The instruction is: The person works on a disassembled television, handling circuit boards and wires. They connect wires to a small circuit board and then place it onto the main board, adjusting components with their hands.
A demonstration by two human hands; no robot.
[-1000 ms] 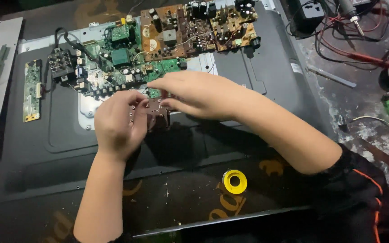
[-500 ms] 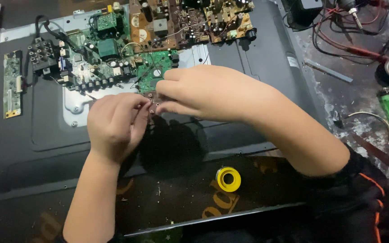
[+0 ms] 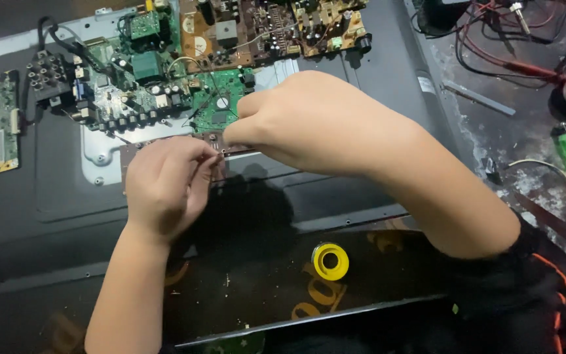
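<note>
Both grips are pinched together on a thin brown strip, the left hand steadying its near end while the right hand nips its far end just below the green circuit board, keeping it taut above the dark panel.

White rectangular label on the dark panel's right edge, right of the brown circuit board; print too small to tell. No packages, signs or screens.
</note>
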